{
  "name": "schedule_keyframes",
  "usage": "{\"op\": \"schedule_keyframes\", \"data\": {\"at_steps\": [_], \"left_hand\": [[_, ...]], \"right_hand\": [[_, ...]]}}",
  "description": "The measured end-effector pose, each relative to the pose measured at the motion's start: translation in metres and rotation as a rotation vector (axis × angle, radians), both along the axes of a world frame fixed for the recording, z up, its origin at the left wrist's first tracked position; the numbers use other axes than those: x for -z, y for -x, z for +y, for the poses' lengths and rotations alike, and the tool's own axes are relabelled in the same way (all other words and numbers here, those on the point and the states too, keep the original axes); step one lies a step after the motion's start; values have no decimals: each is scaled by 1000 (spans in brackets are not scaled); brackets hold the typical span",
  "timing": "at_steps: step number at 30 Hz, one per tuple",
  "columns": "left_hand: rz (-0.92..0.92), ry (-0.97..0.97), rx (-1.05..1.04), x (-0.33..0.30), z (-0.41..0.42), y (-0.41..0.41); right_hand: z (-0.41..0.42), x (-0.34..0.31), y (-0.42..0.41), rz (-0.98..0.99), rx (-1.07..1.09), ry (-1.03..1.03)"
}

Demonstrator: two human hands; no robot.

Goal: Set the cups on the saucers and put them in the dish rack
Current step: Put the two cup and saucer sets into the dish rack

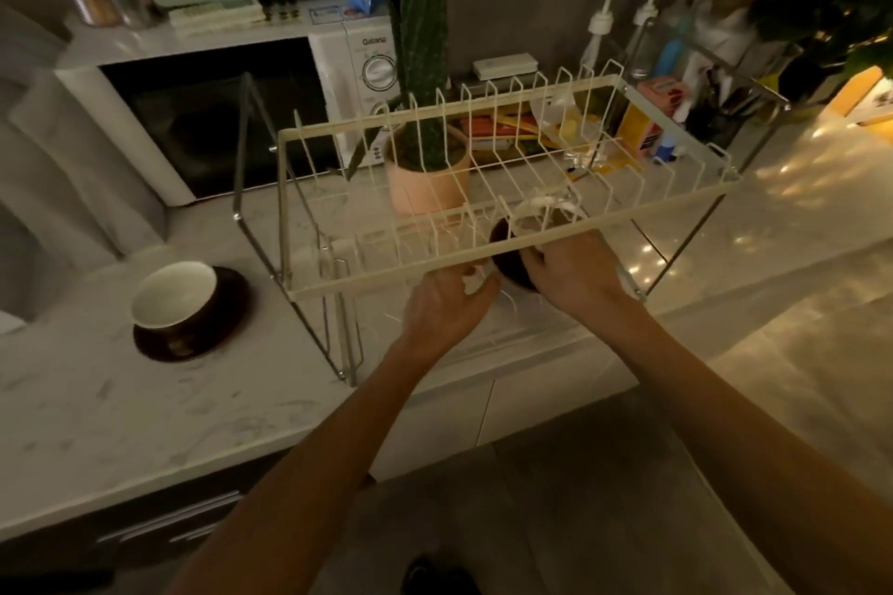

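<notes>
A cream wire dish rack [507, 169] stands raised on the marble counter [96, 411], its front rail crossing just above both hands. The right hand [575, 271] is wrapped around a dark saucer with a cup [529, 220] at that rail, the cup's pale rim showing through the wires, while the left hand [444, 304] pinches the saucer's near edge, fingers closed on it. Well off to the left hand's left, a second cup [174, 297] sits on its dark saucer [222, 309] on the counter.

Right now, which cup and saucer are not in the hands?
The cup on its dark saucer left of the dish rack, alone on the counter.
</notes>
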State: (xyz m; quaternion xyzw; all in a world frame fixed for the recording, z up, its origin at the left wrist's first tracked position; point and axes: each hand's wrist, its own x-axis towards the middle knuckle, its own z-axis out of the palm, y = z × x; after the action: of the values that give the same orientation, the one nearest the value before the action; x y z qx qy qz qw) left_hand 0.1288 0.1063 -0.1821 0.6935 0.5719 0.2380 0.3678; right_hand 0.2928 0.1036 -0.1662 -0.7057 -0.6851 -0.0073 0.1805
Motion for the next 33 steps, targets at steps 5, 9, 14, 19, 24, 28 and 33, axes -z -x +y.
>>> {"op": "schedule_keyframes", "data": {"at_steps": [5, 9, 14, 19, 24, 28, 33], "left_hand": [[169, -58, 153, -11, -28, 50], [381, 38, 331, -27, -55, 100], [666, 266, 329, -37, -83, 167], [777, 211, 208, -41, -93, 226], [876, 126, 110, -51, -86, 285], [911, 91, 11, -49, -66, 332], [339, 75, -238, -44, -34, 356]], "right_hand": [[-17, -19, 43, -7, -177, 62], [-32, -37, 79, -185, -342, 452], [-53, -48, 144, -349, -584, 599], [-63, -51, 205, -377, -766, 613], [-48, -45, 259, -355, -781, 537], [-26, -34, 293, -203, -681, 416], [20, -28, 322, 169, -467, 437]]}}
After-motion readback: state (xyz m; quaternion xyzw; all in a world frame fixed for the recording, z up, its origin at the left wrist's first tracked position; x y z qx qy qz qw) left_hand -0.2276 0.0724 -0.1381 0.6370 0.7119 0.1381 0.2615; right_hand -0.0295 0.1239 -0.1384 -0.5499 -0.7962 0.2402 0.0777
